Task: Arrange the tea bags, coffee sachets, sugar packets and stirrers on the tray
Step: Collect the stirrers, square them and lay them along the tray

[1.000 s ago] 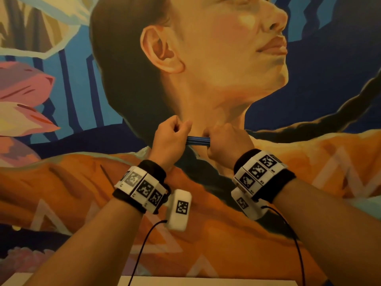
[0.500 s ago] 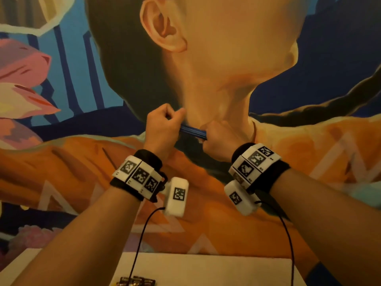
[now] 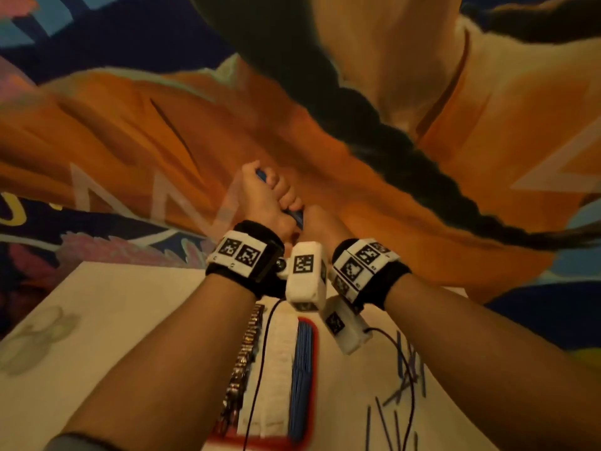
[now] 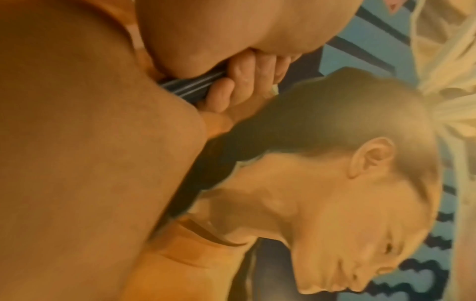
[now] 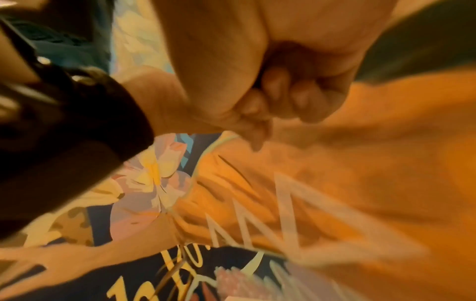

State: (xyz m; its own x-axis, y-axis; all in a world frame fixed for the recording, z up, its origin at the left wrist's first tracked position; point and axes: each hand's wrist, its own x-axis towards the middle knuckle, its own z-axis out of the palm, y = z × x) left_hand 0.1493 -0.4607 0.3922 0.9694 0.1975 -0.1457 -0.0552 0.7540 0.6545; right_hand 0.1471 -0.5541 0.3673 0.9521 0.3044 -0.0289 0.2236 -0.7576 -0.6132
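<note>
Both hands are raised in front of the wall painting and hold one bundle of blue stirrers (image 3: 294, 216) between them. My left hand (image 3: 260, 190) grips its far end, fingers curled round it. My right hand (image 3: 317, 222) grips the near end, close against the left. The left wrist view shows the blue stirrers (image 4: 190, 85) under curled fingers (image 4: 231, 87). In the right wrist view my right hand (image 5: 283, 95) is a closed fist and the stirrers are hidden. Below my arms lies a red-rimmed tray (image 3: 313, 327) with rows of dark sachets (image 3: 242, 362), white packets (image 3: 274, 369) and blue stirrers (image 3: 302, 369).
The tray rests on a pale table (image 3: 97, 336). Several loose blue stirrers (image 3: 406, 369) are scattered on it to the right of the tray. A large painted mural (image 3: 162, 125) stands just behind the table's far edge. Black cables hang from both wrist cameras over the tray.
The view has tipped down, so the table and tray now show. My hands have closed together, and the bundle has turned from lying across to pointing away from me.
</note>
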